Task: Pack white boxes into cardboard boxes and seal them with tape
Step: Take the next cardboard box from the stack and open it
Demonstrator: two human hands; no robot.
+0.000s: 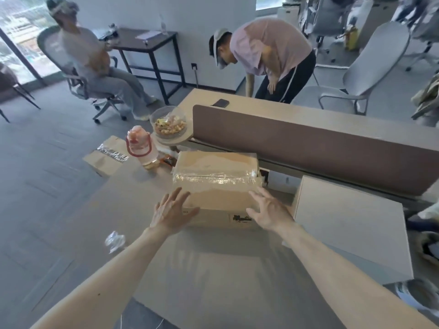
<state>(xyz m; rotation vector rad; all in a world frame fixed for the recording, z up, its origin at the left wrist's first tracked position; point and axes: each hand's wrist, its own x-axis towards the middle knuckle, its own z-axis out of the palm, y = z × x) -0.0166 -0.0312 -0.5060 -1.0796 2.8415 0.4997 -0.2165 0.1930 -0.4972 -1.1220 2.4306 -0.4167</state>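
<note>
Head view, single entry.

**Item:** cardboard box [215, 163], flaps down, with a band of clear tape [213, 180] across the top, wrinkled at both ends.

**Location:** on the counter [111, 210] straight ahead of me. Its far side is close to the brown divider panel [308, 148], and a printed label [241, 219] is on its near face.

**Grips:** my left grip [172, 211] is spread flat-fingered over the near-left corner. My right grip [268, 211] lies likewise at the near-right corner. Neither is curled round anything. I cannot tell whether the palms press the board or hang just off it.

**Handling (judged):**
- The walls are stiff and the form is square, so it is unlikely to sag.
- If it is packed, I expect a moderate, even weight.
- The tape is slick, so bare board should give the surer hold.
- I would take hold with flat palms on the two short ends, low down, or with fingers under the near bottom edge. I would not lift by the tape.

**Stage (judged):** the top seam looks sealed or nearly so. Pressing the tape down or moving the box aside seems the likely next step.

**Nearby:**
- A pink bottle [140, 148] stands near the far-left corner.
- A glass bowl [169, 124] of snacks sits behind the bottle.
- A pale flat-topped block [349, 224] is just to the right.
- A crumpled wad of clear film [115, 241] lies beside my left forearm.
- Flattened cardboard [104, 160] lies on the floor.
</note>
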